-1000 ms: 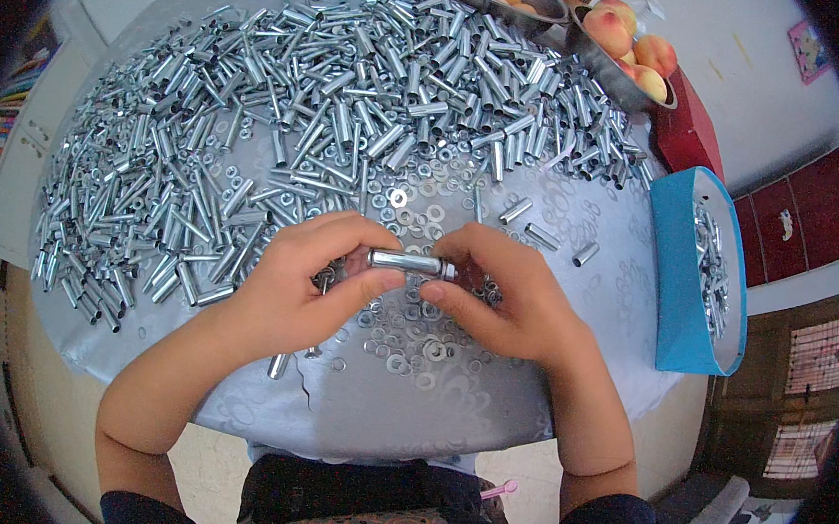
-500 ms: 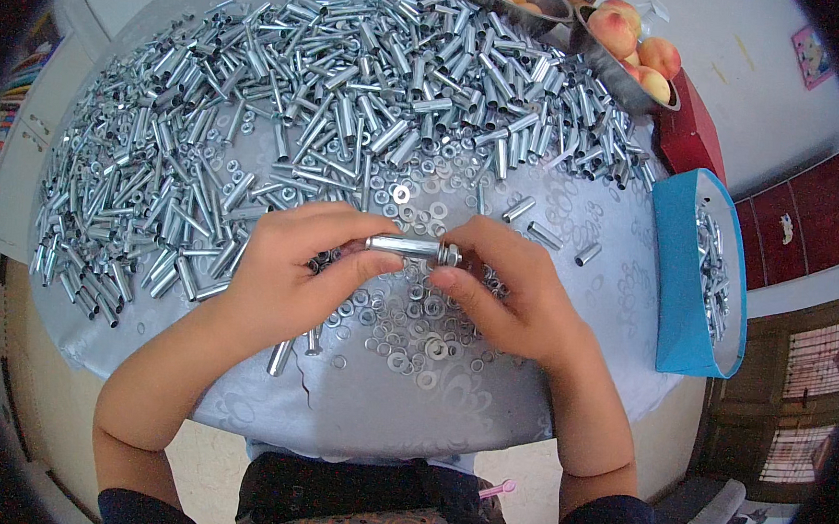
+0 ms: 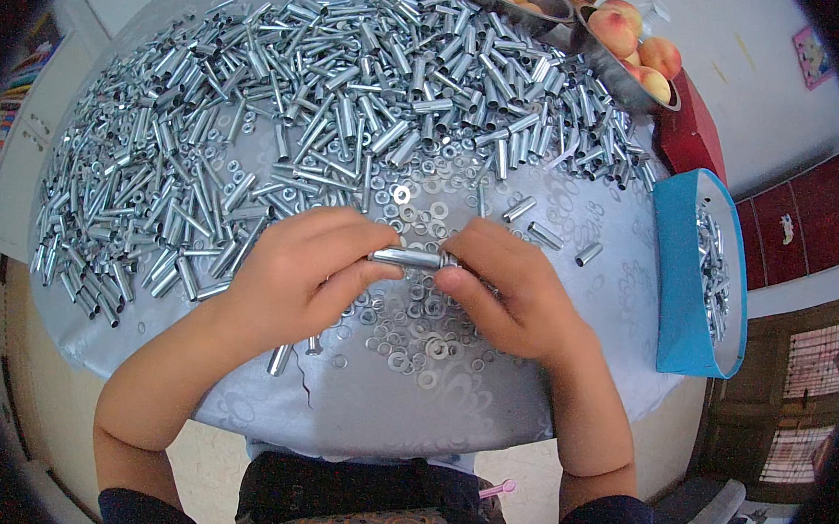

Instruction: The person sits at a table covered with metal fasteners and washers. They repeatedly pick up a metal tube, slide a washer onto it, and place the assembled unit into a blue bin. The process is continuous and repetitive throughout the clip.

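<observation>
A shiny metal sleeve anchor (image 3: 408,257) lies level between my two hands, just above the table. My left hand (image 3: 306,269) pinches its left end between thumb and fingers. At the other end, the thumb and forefinger of my right hand (image 3: 506,285) close round the nut, covering most of it. Below and beyond the hands, loose washers (image 3: 429,344) and nuts are scattered on the pale tablecloth (image 3: 372,403). A wide heap of metal sleeves and bolts (image 3: 354,75) spreads over the far and left parts of the table.
To the right stands a blue box (image 3: 680,278) with metal pieces inside. Behind it are a red box (image 3: 692,125) and a metal bowl of peaches (image 3: 634,49). Several loose sleeves (image 3: 544,235) lie right of my right hand. Another bowl (image 3: 526,19) sits at the far edge.
My right fingers have moved over the nut, which showed plainly before and is now mostly covered. The sleeve anchor has dropped slightly toward me.
</observation>
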